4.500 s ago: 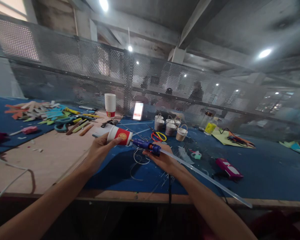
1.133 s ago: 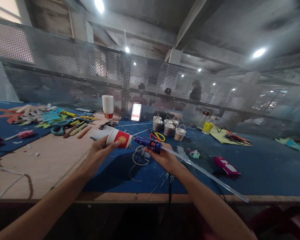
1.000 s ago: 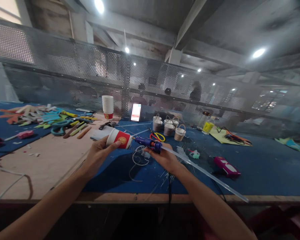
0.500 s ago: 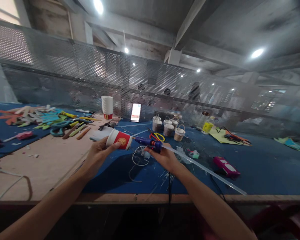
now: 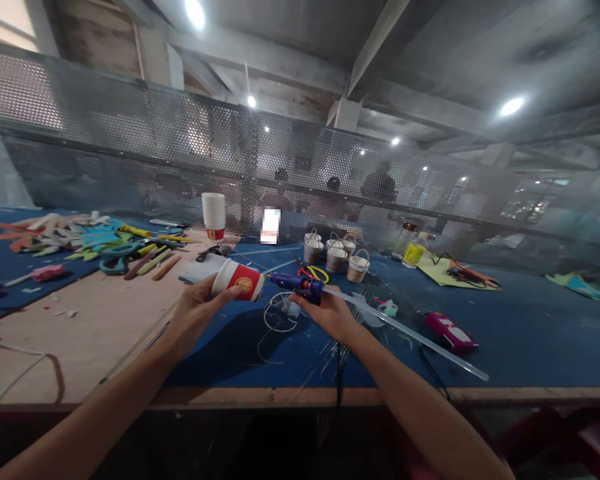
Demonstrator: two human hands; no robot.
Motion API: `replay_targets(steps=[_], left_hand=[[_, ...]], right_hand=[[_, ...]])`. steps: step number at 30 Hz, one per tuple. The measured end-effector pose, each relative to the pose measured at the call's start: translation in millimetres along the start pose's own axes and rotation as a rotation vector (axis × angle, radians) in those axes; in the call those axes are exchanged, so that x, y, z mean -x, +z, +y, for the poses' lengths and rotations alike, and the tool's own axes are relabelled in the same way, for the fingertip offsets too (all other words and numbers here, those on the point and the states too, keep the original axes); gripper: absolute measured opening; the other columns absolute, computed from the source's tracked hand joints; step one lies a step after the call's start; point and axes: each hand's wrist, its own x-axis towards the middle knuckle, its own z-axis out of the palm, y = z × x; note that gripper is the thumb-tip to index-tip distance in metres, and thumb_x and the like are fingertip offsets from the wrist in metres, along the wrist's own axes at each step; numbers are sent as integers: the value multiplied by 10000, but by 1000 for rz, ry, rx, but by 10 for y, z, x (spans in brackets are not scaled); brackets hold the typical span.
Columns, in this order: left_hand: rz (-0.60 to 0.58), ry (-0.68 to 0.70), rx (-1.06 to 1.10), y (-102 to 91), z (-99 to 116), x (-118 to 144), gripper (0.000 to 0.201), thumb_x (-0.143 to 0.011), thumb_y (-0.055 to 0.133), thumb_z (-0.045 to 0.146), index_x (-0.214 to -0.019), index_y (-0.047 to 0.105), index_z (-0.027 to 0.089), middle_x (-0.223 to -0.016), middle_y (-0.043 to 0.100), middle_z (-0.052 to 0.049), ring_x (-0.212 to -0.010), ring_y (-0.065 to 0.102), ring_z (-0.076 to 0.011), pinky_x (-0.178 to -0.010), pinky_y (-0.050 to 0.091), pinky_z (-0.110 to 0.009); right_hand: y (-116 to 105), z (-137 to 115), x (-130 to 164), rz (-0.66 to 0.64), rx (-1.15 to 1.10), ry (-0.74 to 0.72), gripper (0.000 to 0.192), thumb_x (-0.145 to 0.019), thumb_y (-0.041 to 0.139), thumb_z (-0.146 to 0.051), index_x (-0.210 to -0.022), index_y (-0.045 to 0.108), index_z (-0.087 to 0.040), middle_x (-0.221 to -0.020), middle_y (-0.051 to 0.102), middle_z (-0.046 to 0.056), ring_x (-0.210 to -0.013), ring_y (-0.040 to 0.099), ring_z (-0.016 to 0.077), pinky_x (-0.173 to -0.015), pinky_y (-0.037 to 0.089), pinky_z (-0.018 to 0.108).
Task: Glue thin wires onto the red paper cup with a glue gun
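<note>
My left hand (image 5: 196, 313) holds a red and white paper cup (image 5: 237, 279) on its side above the blue table (image 5: 530, 333), its base turned to the right. My right hand (image 5: 327, 316) grips a blue glue gun (image 5: 297, 285) whose nozzle meets the cup's base. A long clear glue stick (image 5: 410, 337) juts from the gun's back toward the lower right. A loop of white wire (image 5: 279, 320) lies on the table under the gun.
Three small paper buckets (image 5: 336, 257), red-yellow scissors (image 5: 314, 272), a stack of cups (image 5: 213, 215), a jar and a yellow bottle (image 5: 414, 252) stand behind. Foam scraps and tools (image 5: 105, 237) lie at left, a pink object (image 5: 450, 331) at right. People sit behind the mesh fence (image 5: 180, 153).
Both hands keep the cup and glue gun together almost unmoved. The view has shifted slightly, and a person behind the fence has moved a little to the left.
</note>
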Motion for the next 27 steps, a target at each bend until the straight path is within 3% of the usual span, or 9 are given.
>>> replay_targets(steps=[3,8,10,13,18,22,27], left_hand=[[-3,-17,16,3,2,4,274,-801,794,363,-1028,770,212,-907,787,-44,-773,699,-230,-679,571,-321],[11,-1,70,-6,-32,-18,256,-789,808,351,-996,774,205,-881,780,-35,-819,693,-228,-748,563,-323],[18,17,103,-5,-36,-31,218,-793,806,335,-973,777,216,-891,777,-29,-835,684,-219,-767,557,-319],[26,32,132,6,-27,-43,201,-793,803,333,-956,778,219,-915,776,-34,-847,679,-222,-787,553,-335],[42,21,94,11,-32,-51,243,-793,799,358,-982,777,207,-894,776,-36,-828,673,-216,-784,532,-329],[13,38,90,4,-40,-59,272,-793,785,378,-984,775,185,-894,777,-49,-827,679,-231,-790,532,-349],[19,77,46,2,-44,-79,270,-798,769,390,-960,769,174,-848,767,-40,-786,664,-213,-789,516,-339]], right_hand=[[20,27,-16,31,38,-11,341,-892,673,-522,-897,751,-190,-728,699,38,-744,648,231,-805,533,387],[41,65,-42,60,-55,28,371,-876,681,-536,-1002,733,-192,-899,731,46,-860,657,231,-835,524,365],[28,74,-56,54,-135,113,396,-864,677,-561,-974,724,-184,-782,697,25,-726,630,194,-699,521,314],[-10,81,-91,15,-297,278,421,-849,668,-590,-926,692,-177,-550,540,-43,-471,477,125,-473,410,250],[-58,128,-158,33,-597,364,320,-802,710,-482,-816,581,-190,-486,429,-99,-399,355,76,-434,375,219],[-121,164,-124,34,-679,394,354,-790,714,-486,-740,543,-180,-565,499,-69,-436,433,68,-456,407,211],[-296,177,93,78,-629,489,443,-746,769,-557,-890,633,-161,-764,657,5,-577,612,113,-565,532,248]])
